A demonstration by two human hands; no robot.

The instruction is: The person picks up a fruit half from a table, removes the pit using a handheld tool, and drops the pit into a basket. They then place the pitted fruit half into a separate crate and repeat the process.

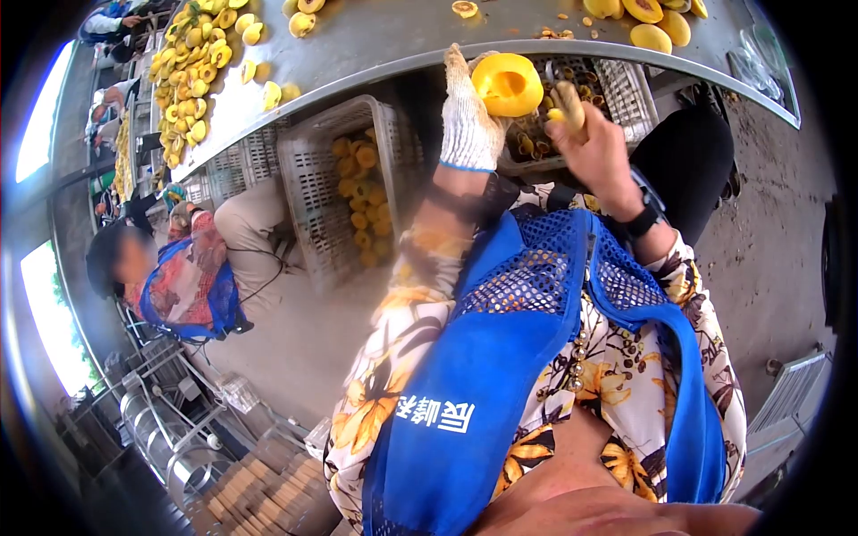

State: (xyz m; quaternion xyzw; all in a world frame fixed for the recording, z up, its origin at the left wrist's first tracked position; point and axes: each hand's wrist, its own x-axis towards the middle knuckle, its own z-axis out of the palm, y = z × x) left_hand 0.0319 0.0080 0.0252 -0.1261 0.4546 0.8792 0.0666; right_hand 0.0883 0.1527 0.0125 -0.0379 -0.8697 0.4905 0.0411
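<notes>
In my left hand (471, 125), which wears a white knitted glove, is a yellow peach half (497, 75). Its cut face with the dark orange pit hollow shows. Close on the right of it is my right hand (597, 154), without a glove but with tan covers on some fingertips and a dark watch (645, 210) at the wrist. Those fingers are curled together; I cannot tell what they grip. Both hands are just off the metal table's front edge (393, 67), over a white crate (630, 94) with dark pits and scraps in it.
Many peach halves (192, 67) lie heaped on the table's left, with more peaches (651, 37) at the back right. A white crate (308, 192) with peaches stands on the floor to the left. Beyond it sits a co-worker (183, 277) in a blue vest.
</notes>
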